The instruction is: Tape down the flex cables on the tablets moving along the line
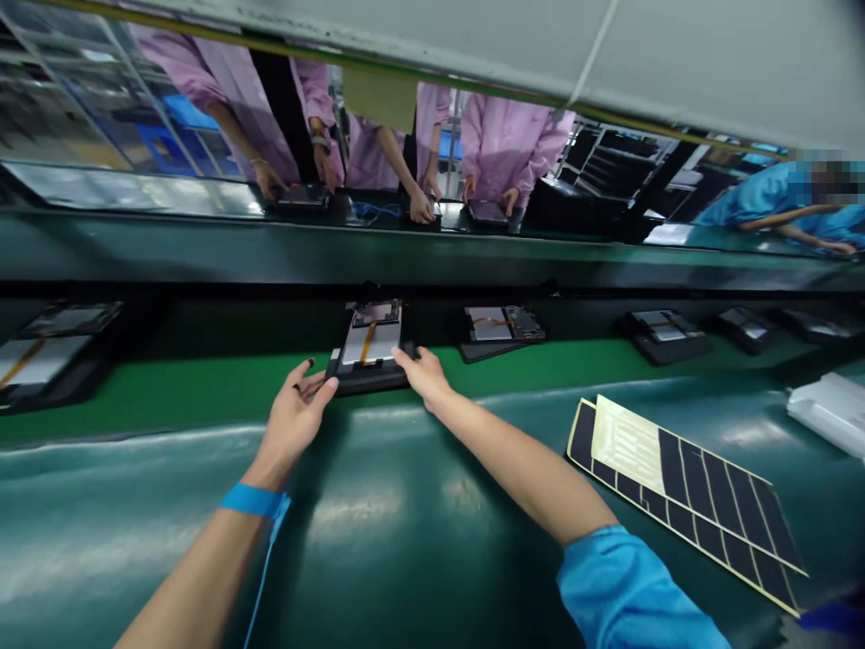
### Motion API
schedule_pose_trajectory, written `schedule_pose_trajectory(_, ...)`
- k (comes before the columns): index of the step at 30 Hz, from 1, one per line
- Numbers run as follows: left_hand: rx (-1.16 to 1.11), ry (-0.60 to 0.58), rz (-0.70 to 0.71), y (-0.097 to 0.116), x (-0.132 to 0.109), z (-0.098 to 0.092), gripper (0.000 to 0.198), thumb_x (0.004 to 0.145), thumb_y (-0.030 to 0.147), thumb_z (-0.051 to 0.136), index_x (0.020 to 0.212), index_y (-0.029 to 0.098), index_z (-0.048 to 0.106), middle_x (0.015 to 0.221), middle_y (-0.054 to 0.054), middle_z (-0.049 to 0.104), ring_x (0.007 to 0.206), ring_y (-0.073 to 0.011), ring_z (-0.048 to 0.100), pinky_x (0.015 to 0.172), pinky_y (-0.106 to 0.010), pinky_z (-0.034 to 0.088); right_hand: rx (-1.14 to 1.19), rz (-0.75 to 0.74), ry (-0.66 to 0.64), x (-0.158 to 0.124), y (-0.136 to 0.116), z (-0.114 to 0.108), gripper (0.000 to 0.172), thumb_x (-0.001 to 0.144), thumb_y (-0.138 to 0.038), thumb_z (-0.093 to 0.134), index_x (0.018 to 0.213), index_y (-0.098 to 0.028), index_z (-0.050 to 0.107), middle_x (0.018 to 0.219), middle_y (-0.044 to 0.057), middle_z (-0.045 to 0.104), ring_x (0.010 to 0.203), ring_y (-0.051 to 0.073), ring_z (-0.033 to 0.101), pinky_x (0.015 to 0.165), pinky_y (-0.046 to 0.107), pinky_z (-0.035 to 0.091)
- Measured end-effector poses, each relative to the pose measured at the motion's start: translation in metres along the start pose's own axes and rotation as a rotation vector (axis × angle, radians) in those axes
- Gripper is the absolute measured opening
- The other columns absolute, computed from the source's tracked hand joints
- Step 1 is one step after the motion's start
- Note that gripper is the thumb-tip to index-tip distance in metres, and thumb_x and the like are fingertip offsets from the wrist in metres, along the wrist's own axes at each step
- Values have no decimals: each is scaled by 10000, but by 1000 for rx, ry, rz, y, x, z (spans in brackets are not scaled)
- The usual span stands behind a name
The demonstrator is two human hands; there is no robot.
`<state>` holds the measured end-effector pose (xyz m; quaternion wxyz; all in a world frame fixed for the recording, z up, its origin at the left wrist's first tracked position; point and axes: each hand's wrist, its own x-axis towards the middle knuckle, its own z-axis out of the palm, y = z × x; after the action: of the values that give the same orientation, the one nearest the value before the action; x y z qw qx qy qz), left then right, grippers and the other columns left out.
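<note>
- Grasping an opened tablet (355,350) from both sides, with the left grip (294,419) closed on the near left corner of its black base (378,382) and the right grip (429,379) closed on the right edge, thumb on top.
- Showing a grey battery (381,346), an orange ribbon cable (368,342) along the middle and a circuit board (378,313) at the far end.
- Resting on a green belt (223,388), just beyond the dark green counter (378,568).
- Wearing a blue wrist strap (253,499) with a thin cord (262,572) on the left and a blue sleeve (632,586) on the right.
- Having a second opened tablet (487,324) near on the right, askew on a dark panel (496,349), three more units (666,326) farther right, and another unit (50,353) well apart on the left.
- Bearing, on the right of the counter, overlapping sheets of black stickers (689,505) on pale yellow backing, plus a white object (828,415), cut off by the frame.
- Facing three people in pink smocks (506,144) at a second counter (135,191), and a person in blue (763,198) at far right.
</note>
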<state>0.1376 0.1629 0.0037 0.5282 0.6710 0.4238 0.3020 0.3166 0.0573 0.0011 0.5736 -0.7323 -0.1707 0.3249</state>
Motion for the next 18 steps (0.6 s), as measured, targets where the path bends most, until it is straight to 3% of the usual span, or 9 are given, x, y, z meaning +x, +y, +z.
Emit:
schedule_pose_trajectory(4, -292, 152, -118, 19, -19, 2, 476, 820, 264, 714, 1253, 181, 535, 955, -53, 740, 919, -187, 728, 799, -302, 598, 98, -6, -36, -17, 3, -8, 378, 779, -496, 737, 927, -151, 694, 949, 79, 751, 965, 243, 691, 882, 345, 533)
schedule_pose_trajectory(8, -448, 187, -268, 34, -38, 12, 403, 781, 184, 716, 1146, 194, 545, 764, 39, 667, 616, -91, 635, 563, -161, 489, 187, -31, -36, -55, 13, -21, 458, 725, -532, 764, 966, -161, 646, 972, 81, 741, 932, 227, 693, 853, 329, 535)
schedule_pose_trajectory(12, -342, 92, -236, 32, -64, 8, 454, 742, 251, 757, 1145, 205, 555, 933, -11, 709, 756, -142, 699, 615, -206, 534, 241, -59, -68, -110, 29, -54, 580, 706, -567, 773, 1094, -170, 606, 1032, 89, 740, 955, 236, 705, 864, 357, 561)
schedule_pose_trajectory(15, -234, 3, -147, 26, -87, -12, 527, 724, 431, 787, 1152, 216, 567, 1053, -64, 727, 981, -244, 720, 706, -293, 589, 192, -95, -116, -154, 42, -93, 561, 757, -543, 777, 1152, -184, 603, 1009, 79, 745, 933, 253, 719, 859, 399, 581)
schedule_pose_trajectory(18, -125, -71, -118, 22, -109, -35, 608, 687, 597, 788, 1128, 217, 611, 1011, -91, 753, 1029, -311, 712, 750, -377, 617, 114, -84, -98, -195, 56, -130, 539, 817, -549, 748, 1195, -196, 598, 1063, 103, 752, 969, 282, 731, 879, 445, 596)
